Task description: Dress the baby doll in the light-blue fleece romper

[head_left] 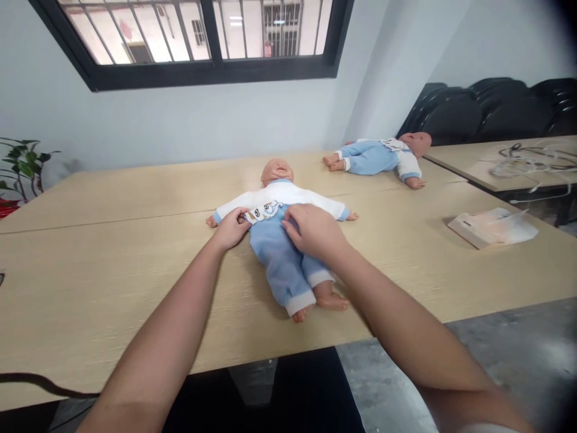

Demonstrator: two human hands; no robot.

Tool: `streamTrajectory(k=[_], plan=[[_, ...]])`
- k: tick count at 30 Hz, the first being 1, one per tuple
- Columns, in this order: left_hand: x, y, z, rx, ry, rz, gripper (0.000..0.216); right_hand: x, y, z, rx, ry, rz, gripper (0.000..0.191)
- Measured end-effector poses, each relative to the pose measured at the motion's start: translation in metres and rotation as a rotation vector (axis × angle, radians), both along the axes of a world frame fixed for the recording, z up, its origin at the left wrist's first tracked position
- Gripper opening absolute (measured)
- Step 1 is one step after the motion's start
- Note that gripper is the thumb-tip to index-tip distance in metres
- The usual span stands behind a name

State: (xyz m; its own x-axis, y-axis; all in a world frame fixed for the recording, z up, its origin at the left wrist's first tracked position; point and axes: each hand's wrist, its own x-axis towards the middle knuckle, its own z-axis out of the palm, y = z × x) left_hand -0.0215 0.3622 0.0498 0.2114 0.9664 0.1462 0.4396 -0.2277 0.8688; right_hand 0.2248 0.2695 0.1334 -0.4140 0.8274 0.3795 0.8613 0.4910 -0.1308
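Observation:
A baby doll [283, 198] lies on its back on the table, head toward the wall and arms spread. It wears a white long-sleeved top and light blue overalls [277, 255] with white cuffs and a cartoon face on the bib [265, 210]. At the bib's left edge, my left hand [232, 228] is closed, fingertips pinching the cloth. My right hand [313, 228] curls its fingers at the right side of the overalls' top; part of the bib is hidden beneath it. The doll's bare feet point toward me.
A second doll [374, 157] in similar clothes lies at the back right. A tissue pack [491, 228] rests on the table's right part. Tangled cables [536, 159] cover another table, with stacked black chairs [496, 108] behind. A plant [27, 165] stands at the left, and a window is above.

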Motion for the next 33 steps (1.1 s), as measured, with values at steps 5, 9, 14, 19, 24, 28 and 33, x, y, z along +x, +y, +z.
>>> streamTrajectory(k=[5,9,14,19,24,28,33], plan=[[-0.014,-0.016,0.006,-0.037,0.148,-0.076,0.019,-0.028,-0.086,-0.003,-0.301,-0.067,-0.071,0.056],[-0.009,-0.02,0.009,-0.015,0.142,0.069,0.019,-0.032,-0.119,-0.012,-0.418,-0.166,-0.136,0.086],[0.01,-0.028,0.02,0.184,0.107,0.46,0.024,-0.015,-0.116,-0.006,-0.557,0.111,-0.189,0.085],[0.01,-0.038,0.013,0.078,0.207,0.148,0.03,0.004,-0.116,-0.011,-0.578,0.472,-0.187,0.082],[-0.003,-0.032,0.007,0.077,0.168,0.287,0.024,-0.003,-0.128,-0.022,-0.515,0.351,-0.224,0.086],[-0.009,-0.031,0.008,0.052,0.193,0.389,0.023,-0.016,-0.137,-0.025,-0.54,0.139,-0.241,0.084],[-0.013,-0.034,0.006,-0.013,0.216,0.313,0.018,-0.02,-0.136,-0.007,-0.574,-0.163,-0.209,0.081]])
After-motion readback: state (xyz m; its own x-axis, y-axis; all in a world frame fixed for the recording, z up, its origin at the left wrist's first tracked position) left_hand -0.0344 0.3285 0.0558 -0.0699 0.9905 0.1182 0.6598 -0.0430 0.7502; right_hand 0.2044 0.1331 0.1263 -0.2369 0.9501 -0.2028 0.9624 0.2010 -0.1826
